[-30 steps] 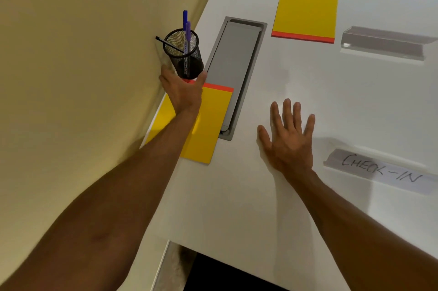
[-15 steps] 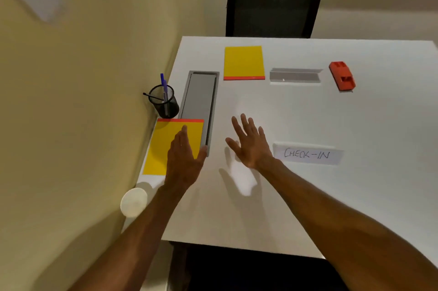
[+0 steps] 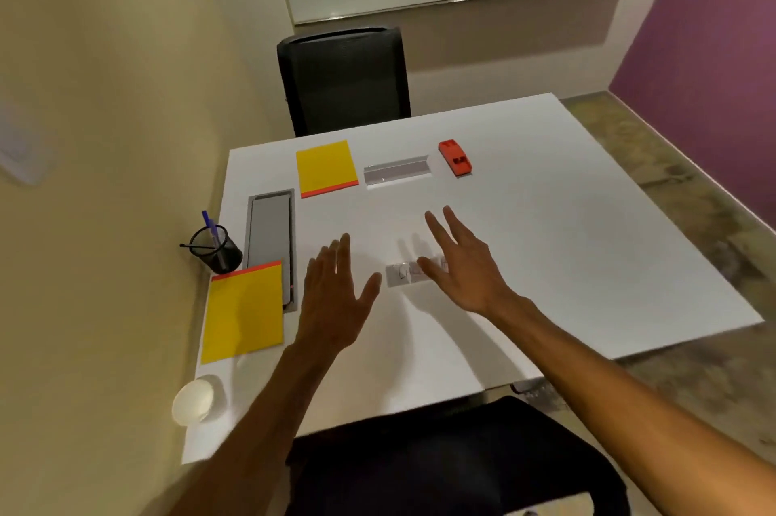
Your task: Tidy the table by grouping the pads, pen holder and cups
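Observation:
A yellow pad with a red strip (image 3: 245,312) lies at the table's left edge. Just behind it stands a black mesh pen holder (image 3: 215,249) with pens in it. A second yellow pad (image 3: 325,167) lies at the far side of the table. A white cup (image 3: 193,404) sits at the near left corner. My left hand (image 3: 336,297) hovers open over the table to the right of the near pad. My right hand (image 3: 462,263) is open too, above a small paper sign (image 3: 403,275) that it partly hides. Neither hand holds anything.
The white table (image 3: 567,263) has a grey cable hatch (image 3: 271,238) beside the pen holder. A clear sign stand (image 3: 397,171) and a red stapler (image 3: 455,157) lie at the far side. Black chairs stand beyond (image 3: 344,79) and in front (image 3: 453,461). A wall runs along the left.
My left hand has let go of the pen holder and pulled back to the right, off the near pad. The view has lifted and widened, and the white cup has come into sight.

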A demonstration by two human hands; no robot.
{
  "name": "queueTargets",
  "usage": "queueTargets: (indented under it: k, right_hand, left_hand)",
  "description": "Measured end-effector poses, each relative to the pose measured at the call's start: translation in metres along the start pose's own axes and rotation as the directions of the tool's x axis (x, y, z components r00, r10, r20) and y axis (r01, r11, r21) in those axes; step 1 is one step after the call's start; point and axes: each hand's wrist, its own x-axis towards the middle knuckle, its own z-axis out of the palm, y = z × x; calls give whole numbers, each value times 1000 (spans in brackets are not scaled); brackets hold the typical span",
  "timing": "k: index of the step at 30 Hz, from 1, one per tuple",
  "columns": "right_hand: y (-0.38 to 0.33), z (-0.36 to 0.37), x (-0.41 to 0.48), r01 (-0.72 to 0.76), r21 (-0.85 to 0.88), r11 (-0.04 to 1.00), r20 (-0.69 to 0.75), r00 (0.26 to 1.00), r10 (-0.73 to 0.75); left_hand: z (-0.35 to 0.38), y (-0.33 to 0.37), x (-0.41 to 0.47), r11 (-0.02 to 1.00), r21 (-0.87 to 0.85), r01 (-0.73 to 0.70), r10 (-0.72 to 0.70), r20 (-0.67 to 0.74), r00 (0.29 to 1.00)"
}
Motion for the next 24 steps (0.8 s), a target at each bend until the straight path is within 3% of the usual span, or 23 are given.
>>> queueTargets:
  k: [8, 14, 24]
  right_hand:
    - [111, -101, -126, -161, -1, 987, -98, 982, 160]
    - [195, -169, -213, -246, 30, 969, -135, 959, 248]
    - [313, -264, -328, -405, 39, 914, -182, 896, 405]
  left_hand:
    - [21, 156, -38, 976, 46, -215, 215, -7, 977]
    - [70, 278, -69, 980, -3, -201, 201, 48, 978]
    - [151, 461, -97, 884, -4, -467, 463, 135, 876]
